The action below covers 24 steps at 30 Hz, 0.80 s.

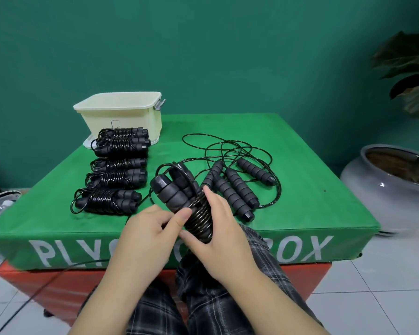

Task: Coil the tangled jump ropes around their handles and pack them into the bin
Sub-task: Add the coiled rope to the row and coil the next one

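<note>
A green box carried everything, with a cream bin at its far left corner, apparently with none of the ropes in it yet, though its inside was hidden. In front of the bin lay five coiled ropes in a row, finished but unpacked. To the right sat a loose tangle with four free handles, so seemingly two ropes yet to do. Nearest, over the box's front edge, both hands worked one rope, its paired handles wound about halfway with cord. The left hand curled round the lower end, thumb pressed on the coils; the right hand cupped the bundle from the other side, fingers bent against it. The winding step looked under way, with a loop of cord slack above the handles. The next move would likely call for keeping the handles pinched together while drawing that slack round tightly, each turn beside the last.
</note>
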### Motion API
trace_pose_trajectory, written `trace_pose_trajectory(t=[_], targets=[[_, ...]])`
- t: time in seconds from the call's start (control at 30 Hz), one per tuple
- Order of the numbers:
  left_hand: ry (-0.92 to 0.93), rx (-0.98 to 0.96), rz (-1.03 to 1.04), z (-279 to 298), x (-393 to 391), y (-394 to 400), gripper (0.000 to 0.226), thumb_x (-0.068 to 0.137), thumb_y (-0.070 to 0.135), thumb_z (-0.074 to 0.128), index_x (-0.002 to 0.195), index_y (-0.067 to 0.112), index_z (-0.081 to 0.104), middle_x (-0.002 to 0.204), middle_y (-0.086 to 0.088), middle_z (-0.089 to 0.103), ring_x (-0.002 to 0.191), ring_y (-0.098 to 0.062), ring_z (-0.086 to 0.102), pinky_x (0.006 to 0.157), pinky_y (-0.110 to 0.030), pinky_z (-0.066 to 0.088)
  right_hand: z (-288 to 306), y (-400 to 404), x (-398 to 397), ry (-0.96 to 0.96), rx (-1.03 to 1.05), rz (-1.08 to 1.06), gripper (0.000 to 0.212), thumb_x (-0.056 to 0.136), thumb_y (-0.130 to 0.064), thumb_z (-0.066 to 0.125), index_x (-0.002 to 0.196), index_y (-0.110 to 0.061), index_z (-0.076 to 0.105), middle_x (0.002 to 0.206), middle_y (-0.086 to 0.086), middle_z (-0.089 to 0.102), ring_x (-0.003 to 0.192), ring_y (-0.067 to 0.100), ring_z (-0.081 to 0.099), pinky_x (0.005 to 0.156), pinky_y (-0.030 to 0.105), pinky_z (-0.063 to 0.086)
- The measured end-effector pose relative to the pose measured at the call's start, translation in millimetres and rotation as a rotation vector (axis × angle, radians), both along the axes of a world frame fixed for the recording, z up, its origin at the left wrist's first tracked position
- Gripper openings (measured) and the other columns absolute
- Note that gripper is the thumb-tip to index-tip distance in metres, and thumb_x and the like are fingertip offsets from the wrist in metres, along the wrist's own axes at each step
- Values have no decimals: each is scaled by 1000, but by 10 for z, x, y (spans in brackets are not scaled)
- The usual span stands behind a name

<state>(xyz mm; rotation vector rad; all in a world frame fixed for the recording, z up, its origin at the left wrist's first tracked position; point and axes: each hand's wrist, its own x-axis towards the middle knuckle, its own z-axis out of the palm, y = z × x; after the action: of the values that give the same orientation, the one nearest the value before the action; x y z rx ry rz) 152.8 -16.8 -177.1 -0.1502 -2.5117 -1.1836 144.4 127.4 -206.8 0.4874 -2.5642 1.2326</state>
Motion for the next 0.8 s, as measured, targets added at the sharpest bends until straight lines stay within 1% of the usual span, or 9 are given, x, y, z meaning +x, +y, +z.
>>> trace_pose_trajectory(t=[0.07,0.13,0.23,0.3,0.43,0.5,0.6,0.7,0.8], targets=[[-39,-16,-6,10,6,1,47,77,63,43,40,35,53,59,0,48,60,-9,50,56,-23,32,-20,4,10,53,-25,-14,77,84,-47,65,147,-39,22,144,-19,33,131,-4,31,100,18,35],[-57,-54,29,16,-1,27,42,79,57,48,42,37,50,61,1,53,62,-9,51,56,-21,34,-67,-4,4,106,-35,-56,68,82,-48,64,141,-41,31,139,-20,40,127,-3,39,99,21,41],[-40,-86,119,10,-5,57,25,85,42,61,63,32,53,55,3,47,56,-11,46,51,-25,31,-120,-23,-20,117,-24,-127,63,79,-55,56,137,-40,37,138,-17,43,128,3,41,99,28,44],[-29,-79,113,8,0,60,22,84,40,62,68,28,55,50,2,43,49,-10,42,48,-27,30,-135,-27,-26,111,-12,-143,63,78,-59,49,138,-40,37,139,-15,43,129,7,42,99,31,44],[-55,-66,15,52,40,76,27,89,37,55,64,27,60,45,14,48,48,-4,45,45,-20,28,-128,-25,-18,88,14,-141,64,80,-63,44,138,-39,38,141,-15,42,129,7,42,100,30,44],[-64,-41,-19,58,38,58,28,89,35,54,63,27,61,44,12,48,47,-5,45,46,-19,31,-106,-20,-8,76,-8,-130,63,82,-63,47,139,-37,39,142,-17,41,131,3,39,101,26,41],[-103,-5,-50,-40,-34,-21,33,90,31,56,58,25,57,41,8,40,42,-8,37,44,-19,30,-77,-4,15,36,-93,-115,61,84,-51,63,139,-34,44,141,-18,44,132,-3,36,106,21,36],[-122,27,-65,-180,-91,-88,35,92,35,56,60,23,53,44,6,36,43,-8,33,44,-21,26,-71,-9,26,6,-181,-103,61,80,-49,62,137,-33,48,138,-19,48,129,-5,38,106,21,37],[-109,29,-24,-289,-129,-114,41,93,34,53,55,20,46,46,4,37,44,-8,36,46,-21,28,-57,-6,18,-65,-357,-87,54,78,-46,66,130,-39,51,126,-21,56,118,-5,50,100,22,43]])
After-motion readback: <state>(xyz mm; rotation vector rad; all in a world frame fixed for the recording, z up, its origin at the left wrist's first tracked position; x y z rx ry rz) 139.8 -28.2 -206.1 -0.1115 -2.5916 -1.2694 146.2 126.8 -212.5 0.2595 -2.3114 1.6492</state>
